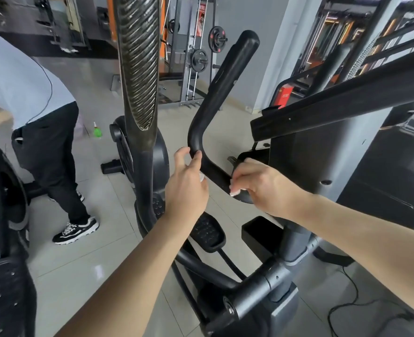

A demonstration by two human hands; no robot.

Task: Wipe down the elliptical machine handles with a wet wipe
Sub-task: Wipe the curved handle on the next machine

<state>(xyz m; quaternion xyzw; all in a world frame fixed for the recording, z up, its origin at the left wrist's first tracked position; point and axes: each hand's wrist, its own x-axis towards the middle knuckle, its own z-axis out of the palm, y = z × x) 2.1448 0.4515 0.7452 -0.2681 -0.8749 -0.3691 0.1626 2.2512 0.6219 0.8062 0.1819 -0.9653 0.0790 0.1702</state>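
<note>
Right below me, two bare forearms reach up into the machine. The left hand [189, 183] is at the bend of the handle [215, 93], thumb laid on the front of the tube and fingers [182, 152] curled round its left edge. A pale scrap [202, 177] peeks out by the heel of that thumb; I can't tell whether it's the wipe. The right hand [259, 186] is lower down the same handle, fingers curled tight together over the tube, thumb tucked under with a pale nail showing.

The handle itself is a matte black tube. It comes up from the right hand, kinks sharply at the left hand, then sweeps up and right to a rounded end cap, with faint scuffs along the upper stretch.

Under the hands, a dark studded pedal [208, 232] hangs over the tiled floor [84, 263]. Just left stands a second upright grip [137, 69], glossy and ribbed with slanting ridges. Beyond it, a person in a pale shirt [13, 76] and dark trousers bends away. A green spray bottle [97, 131] sits on the floor, and at the back is a weight rack [201, 58] with plates.
</note>
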